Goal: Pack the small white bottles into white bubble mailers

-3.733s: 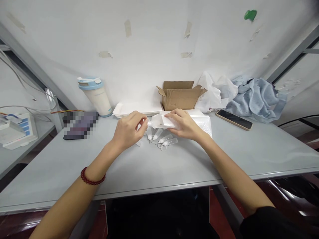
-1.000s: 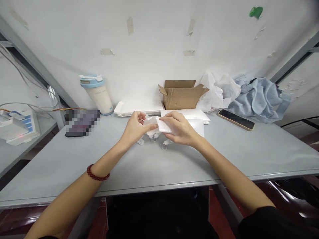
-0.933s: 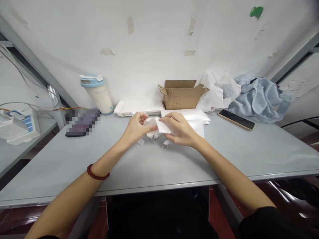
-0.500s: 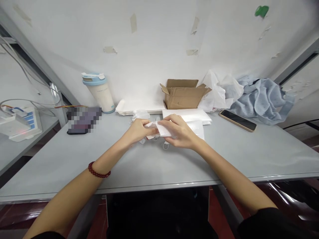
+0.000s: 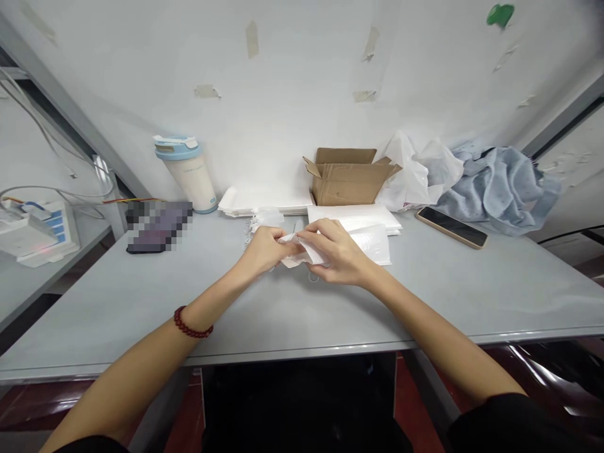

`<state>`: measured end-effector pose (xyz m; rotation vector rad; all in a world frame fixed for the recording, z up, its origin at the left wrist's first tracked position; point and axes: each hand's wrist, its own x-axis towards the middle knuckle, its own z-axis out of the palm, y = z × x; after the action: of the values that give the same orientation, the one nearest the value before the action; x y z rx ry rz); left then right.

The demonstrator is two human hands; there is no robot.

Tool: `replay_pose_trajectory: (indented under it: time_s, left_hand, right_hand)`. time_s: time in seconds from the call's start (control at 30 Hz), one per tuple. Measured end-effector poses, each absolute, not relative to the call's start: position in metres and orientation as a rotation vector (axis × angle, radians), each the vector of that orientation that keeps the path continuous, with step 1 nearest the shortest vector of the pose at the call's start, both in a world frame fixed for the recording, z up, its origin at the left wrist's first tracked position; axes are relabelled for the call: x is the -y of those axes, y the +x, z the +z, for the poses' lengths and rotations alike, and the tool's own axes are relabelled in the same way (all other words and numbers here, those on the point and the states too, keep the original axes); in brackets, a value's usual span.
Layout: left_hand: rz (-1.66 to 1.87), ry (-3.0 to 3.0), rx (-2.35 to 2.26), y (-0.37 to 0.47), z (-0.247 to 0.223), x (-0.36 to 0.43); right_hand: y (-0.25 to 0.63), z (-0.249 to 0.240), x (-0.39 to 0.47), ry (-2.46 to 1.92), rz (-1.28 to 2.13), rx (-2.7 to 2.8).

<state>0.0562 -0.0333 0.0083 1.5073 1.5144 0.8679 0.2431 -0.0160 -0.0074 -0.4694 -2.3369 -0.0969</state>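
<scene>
Over the middle of the desk, a thin white crinkled sheet (image 5: 293, 257) is pinched between both hands; whether it is a flat paper or a small bag I cannot tell. My left hand (image 5: 265, 250) is closed on its left side. My right hand (image 5: 336, 251) is closed around its right part, fingers bent over the top. A small white loop (image 5: 313, 276) hangs just below the right hand. Behind the right hand lies a glossy white packet (image 5: 376, 244), partly covered. White strings in a bunch (image 5: 267, 218) lie behind the left hand.
Along the wall stand a blue-lidded tumbler (image 5: 187, 179), stacked white sheets (image 5: 267, 201), an open cardboard box (image 5: 346, 182), a white plastic bag (image 5: 418, 173) and crumpled blue cloth (image 5: 503, 189). More white packets (image 5: 361, 217) lie before the box. A phone (image 5: 452, 227) is at right.
The white sheet has been spread and turned, with more of it showing below the fingers. My hands have shifted only slightly.
</scene>
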Motion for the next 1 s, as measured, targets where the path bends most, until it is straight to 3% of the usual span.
replay_pose_trajectory:
  time_s: [0.33, 0.6, 1.0]
  left_hand:
    - [0.963, 1.526, -1.432, 0.061, 0.002, 0.034]
    - [1.005, 1.216, -1.377, 0.049, 0.013, 0.029]
    - [1.241, 1.179, -1.187, 0.049, 0.030, 0.033]
  right_hand:
    - [0.240, -0.008, 0.019, -0.474, -0.150, 2.356]
    - [0.240, -0.017, 0.012, -0.709, -0.518, 2.374]
    - [0.233, -0.016, 0.021, -0.997, -0.674, 2.448]
